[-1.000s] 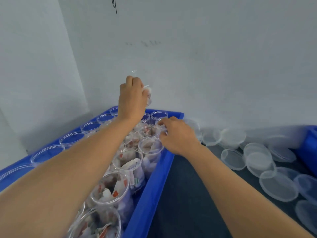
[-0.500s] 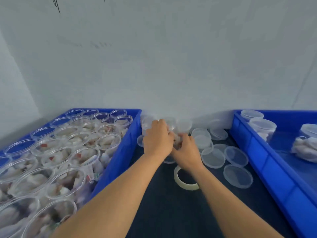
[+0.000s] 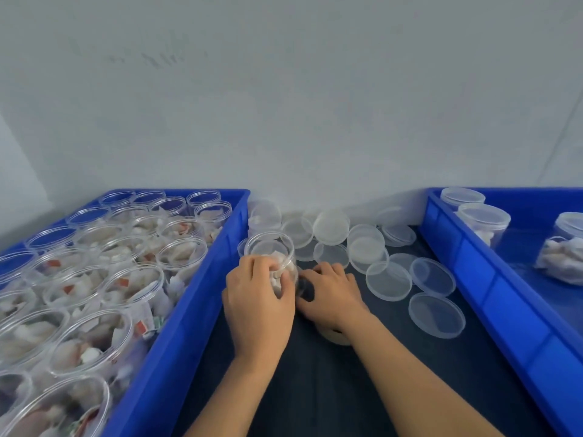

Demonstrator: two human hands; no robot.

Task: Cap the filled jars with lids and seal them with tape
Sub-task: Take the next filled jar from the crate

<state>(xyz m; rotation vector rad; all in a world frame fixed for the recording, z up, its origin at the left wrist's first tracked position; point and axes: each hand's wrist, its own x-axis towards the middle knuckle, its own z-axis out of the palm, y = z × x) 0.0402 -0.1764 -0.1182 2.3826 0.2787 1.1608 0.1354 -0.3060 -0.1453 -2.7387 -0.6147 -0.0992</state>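
My left hand (image 3: 258, 298) grips a clear, lidless filled jar (image 3: 268, 247) that stands on the dark table between the two bins. My right hand (image 3: 331, 293) lies palm down just right of the jar's base, fingers curled downward. What is under those fingers is hidden. A roll of clear tape (image 3: 337, 337) peeks out from beneath my right wrist. Several clear round lids (image 3: 388, 281) lie scattered on the table to the right and behind the jar.
A blue bin (image 3: 186, 313) on the left holds several open filled jars (image 3: 132, 285). At the right, another blue bin (image 3: 492, 279) contains capped jars (image 3: 482, 220). A grey wall closes off the back of the table.
The jar taken from the left bin now stands on the table between the bins. My right hand has dropped from the jar to the table beside it, covering most of the tape roll.
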